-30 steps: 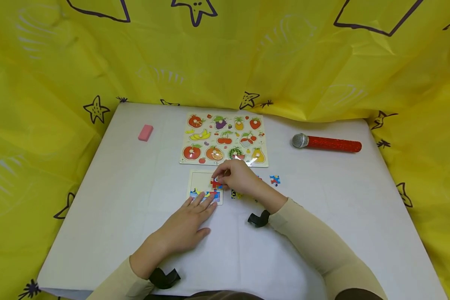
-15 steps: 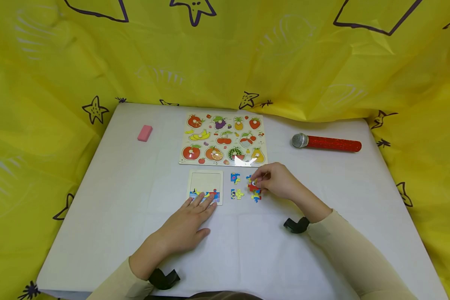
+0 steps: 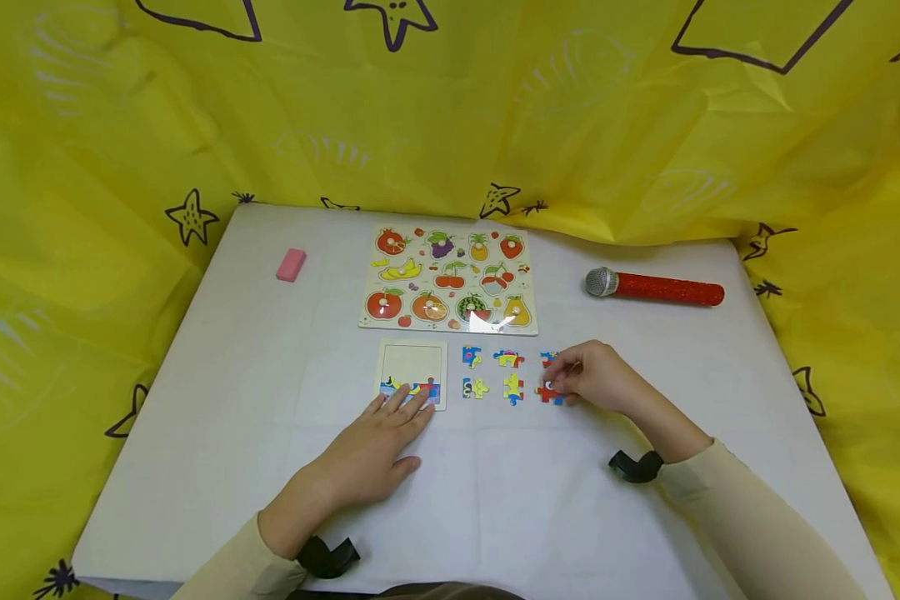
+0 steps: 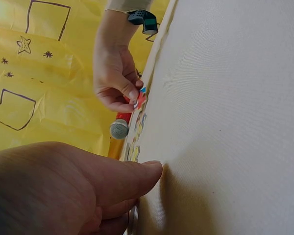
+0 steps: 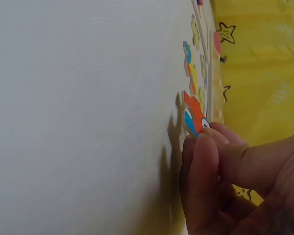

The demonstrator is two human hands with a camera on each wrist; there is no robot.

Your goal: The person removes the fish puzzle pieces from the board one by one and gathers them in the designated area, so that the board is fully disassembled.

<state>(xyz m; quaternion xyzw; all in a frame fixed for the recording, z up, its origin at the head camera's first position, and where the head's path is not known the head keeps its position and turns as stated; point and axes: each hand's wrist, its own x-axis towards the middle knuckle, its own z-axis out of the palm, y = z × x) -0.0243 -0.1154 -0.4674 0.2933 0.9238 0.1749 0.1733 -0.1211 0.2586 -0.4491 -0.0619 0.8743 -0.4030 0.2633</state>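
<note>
My right hand (image 3: 600,379) pinches a red jigsaw piece (image 3: 547,391) with an eye and a blue edge between thumb and fingers. In the right wrist view the same piece (image 5: 196,115) is tilted, its shadow falling on the cloth. My left hand (image 3: 375,446) lies with fingers extended over the near edge of a small wooden puzzle tray (image 3: 412,360). A blue, yellow and red strip of fitted pieces (image 3: 431,389) shows along the tray's near side, partly hidden by those fingertips. Loose jigsaw pieces lie in two rows right of the tray, including a yellow one (image 3: 513,388).
Behind the tray lies a fruit peg puzzle board (image 3: 450,279). A pink block (image 3: 291,265) sits at the far left, and a red microphone (image 3: 656,287) at the far right. Yellow patterned sheeting (image 3: 450,125) encloses the back and sides of the white-covered table (image 3: 232,375).
From over the tray, my right hand has moved right with the red jigsaw piece, past the other loose pieces to the end of the near row. My left hand has stayed put.
</note>
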